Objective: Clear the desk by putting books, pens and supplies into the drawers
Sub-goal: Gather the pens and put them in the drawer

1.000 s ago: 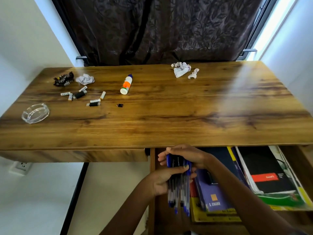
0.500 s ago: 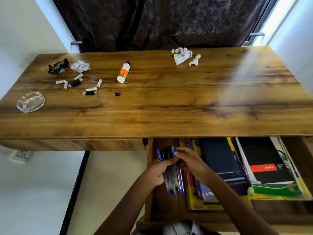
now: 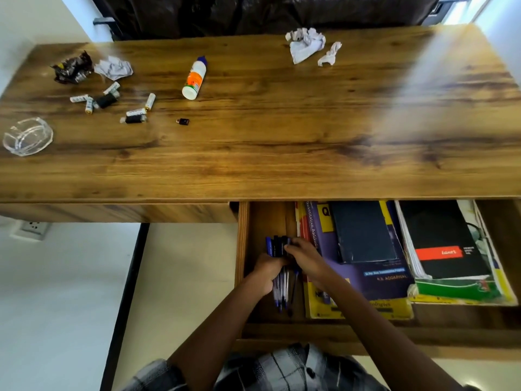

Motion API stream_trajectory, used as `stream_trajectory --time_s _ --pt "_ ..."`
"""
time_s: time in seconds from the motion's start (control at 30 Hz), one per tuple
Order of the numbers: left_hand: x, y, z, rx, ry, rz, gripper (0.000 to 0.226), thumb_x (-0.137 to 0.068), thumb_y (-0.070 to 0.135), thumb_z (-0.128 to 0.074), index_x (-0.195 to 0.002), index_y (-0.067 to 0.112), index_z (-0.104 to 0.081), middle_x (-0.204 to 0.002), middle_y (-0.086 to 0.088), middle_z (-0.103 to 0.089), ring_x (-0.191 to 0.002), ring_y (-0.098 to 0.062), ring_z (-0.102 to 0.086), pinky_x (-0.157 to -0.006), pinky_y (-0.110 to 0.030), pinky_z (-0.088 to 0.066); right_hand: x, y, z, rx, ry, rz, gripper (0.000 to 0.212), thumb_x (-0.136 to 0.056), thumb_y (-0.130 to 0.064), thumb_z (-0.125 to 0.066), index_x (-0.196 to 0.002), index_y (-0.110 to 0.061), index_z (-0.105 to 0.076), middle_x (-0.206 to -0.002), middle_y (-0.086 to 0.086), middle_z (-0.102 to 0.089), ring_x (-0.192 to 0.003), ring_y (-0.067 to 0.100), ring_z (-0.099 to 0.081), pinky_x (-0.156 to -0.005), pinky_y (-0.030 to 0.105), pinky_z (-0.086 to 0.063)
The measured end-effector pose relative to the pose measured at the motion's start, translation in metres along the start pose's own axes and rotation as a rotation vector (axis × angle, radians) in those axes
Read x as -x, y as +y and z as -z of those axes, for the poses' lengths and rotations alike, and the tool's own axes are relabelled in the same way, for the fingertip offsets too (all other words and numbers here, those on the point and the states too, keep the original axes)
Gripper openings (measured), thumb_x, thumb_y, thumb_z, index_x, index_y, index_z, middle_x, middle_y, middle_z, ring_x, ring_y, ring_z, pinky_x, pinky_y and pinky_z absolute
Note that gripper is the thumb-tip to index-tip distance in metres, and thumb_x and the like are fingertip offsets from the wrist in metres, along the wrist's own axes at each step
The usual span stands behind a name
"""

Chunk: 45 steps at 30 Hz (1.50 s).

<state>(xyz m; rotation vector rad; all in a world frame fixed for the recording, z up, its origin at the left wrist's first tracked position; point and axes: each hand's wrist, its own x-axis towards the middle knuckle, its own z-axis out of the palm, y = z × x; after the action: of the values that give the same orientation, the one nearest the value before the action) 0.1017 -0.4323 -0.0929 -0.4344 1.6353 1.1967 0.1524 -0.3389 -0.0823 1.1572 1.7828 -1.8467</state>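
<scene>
Head view: your left hand [image 3: 267, 273] and right hand [image 3: 303, 256] both grip the pens [image 3: 279, 246]; lower them flat into the drawer [image 3: 242, 249] beside the books [image 3: 375, 280].

The setting was a home study corner. A brown wood-grain desk [image 3: 282, 142] stood against a dark patterned curtain [image 3: 253, 12]. Its open wooden drawer [image 3: 242, 249] held textbooks [image 3: 366, 277].

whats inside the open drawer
The open drawer holds a bundle of pens gripped by the left hand and right hand, beside stacked books. Anything beneath the books is covered.
</scene>
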Motion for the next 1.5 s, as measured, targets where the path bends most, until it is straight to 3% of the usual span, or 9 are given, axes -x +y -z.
stream_trajectory --time_s 0.2,0.4,0.57,0.73,0.93,1.0,1.1,1.3,1.5 --pt "0.002 -0.011 0.004 -0.091 0.084 -0.043 0.045 -0.083 0.009 -0.068 -0.126 0.007 -0.054 -0.12 -0.016 -0.06 -0.113 -0.028 -0.054 -0.085 -0.032 -0.042 0.004 -0.009 0.005 0.34 0.042 0.157 0.037 -0.09 0.006 -0.043 -0.126 0.002 -0.049 -0.127 0.017 -0.055 -0.118 0.027 -0.052 -0.092 0.031 -0.043" --pt "0.007 -0.02 0.003 -0.192 0.143 -0.178 0.039 -0.089 -0.002 -0.055 -0.126 0.009 -0.052 -0.112 -0.009 -0.061 -0.089 -0.012 -0.055 -0.062 -0.016 -0.039 0.002 -0.008 0.005 0.452 0.005 0.233 0.04 -0.088 0.008 -0.044 -0.126 -0.002 -0.051 -0.126 0.016 -0.056 -0.118 0.026 -0.053 -0.096 0.034 -0.046" --pt "0.014 -0.023 0.007 -0.245 0.168 -0.28 0.037 -0.093 0.0 -0.05 -0.128 0.013 -0.05 -0.096 0.006 -0.058 -0.085 -0.007 -0.055 -0.066 -0.013 -0.042 0.0 -0.007 0.005 0.503 -0.029 0.249 0.039 -0.09 0.007 -0.045 -0.126 -0.004 -0.052 -0.125 0.014 -0.058 -0.116 0.023 -0.055 -0.093 0.029 -0.046" --pt "0.016 -0.022 0.006 -0.398 0.208 -0.377 0.052 -0.092 -0.003 -0.048 -0.139 0.018 -0.041 -0.124 -0.004 -0.053 -0.116 -0.018 -0.054 -0.092 -0.028 -0.049 -0.003 -0.003 0.005 0.544 -0.02 0.275 0.034 -0.089 0.003 -0.049 -0.122 -0.005 -0.056 -0.118 0.014 -0.061 -0.109 0.023 -0.059 -0.089 0.029 -0.05" --pt "0.022 -0.029 0.001 -0.783 0.27 -0.494 0.08 -0.088 -0.008 -0.051 -0.152 0.012 -0.008 -0.159 -0.008 0.001 -0.144 -0.023 -0.018 -0.113 -0.03 -0.03 -0.006 0.004 0.004 0.607 0.077 0.328 0.03 -0.089 0.0 -0.051 -0.116 -0.008 -0.061 -0.115 0.015 -0.062 -0.102 0.027 -0.062 -0.087 0.033 -0.053" --pt "0.022 -0.036 0.003 -0.973 0.235 -0.547 0.085 -0.091 -0.002 -0.05 -0.15 0.014 0.009 -0.157 -0.004 0.019 -0.147 -0.025 -0.001 -0.115 -0.036 -0.029 -0.006 0.006 0.003 0.622 0.105 0.326 0.031 -0.09 -0.001 -0.05 -0.119 -0.008 -0.06 -0.118 0.014 -0.061 -0.108 0.028 -0.059 -0.091 0.035 -0.052" --pt "0.017 -0.044 0.008 -1.287 0.204 -0.518 0.093 -0.094 0.012 -0.053 -0.14 0.007 0.028 -0.143 -0.005 0.038 -0.141 -0.029 0.025 -0.119 -0.043 0.002 -0.004 0.007 0.003 0.678 0.094 0.317 0.033 -0.093 -0.003 -0.048 -0.125 -0.005 -0.055 -0.125 0.014 -0.057 -0.118 0.028 -0.052 -0.097 0.035 -0.045" --pt "0.012 -0.048 0.007 -1.282 0.273 -0.457 0.084 -0.099 0.022 -0.042 -0.133 0.005 0.032 -0.144 -0.008 0.037 -0.141 -0.027 0.026 -0.112 -0.034 0.012 -0.007 0.012 0.001 0.755 0.033 0.372 0.045 -0.091 0.005 -0.045 -0.134 -0.009 -0.048 -0.134 0.012 -0.051 -0.121 0.026 -0.051 -0.1 0.032 -0.044" --pt "0.006 -0.018 0.013 -1.489 0.357 -0.707 0.067 -0.099 0.017 -0.035 -0.149 0.007 0.009 -0.156 -0.01 0.018 -0.146 -0.025 0.012 -0.114 -0.036 0.015 -0.011 0.01 0.008 0.786 0.116 0.476 0.043 -0.086 0.007 -0.051 -0.126 -0.009 -0.055 -0.126 0.011 -0.056 -0.118 0.026 -0.052 -0.1 0.033 -0.045"
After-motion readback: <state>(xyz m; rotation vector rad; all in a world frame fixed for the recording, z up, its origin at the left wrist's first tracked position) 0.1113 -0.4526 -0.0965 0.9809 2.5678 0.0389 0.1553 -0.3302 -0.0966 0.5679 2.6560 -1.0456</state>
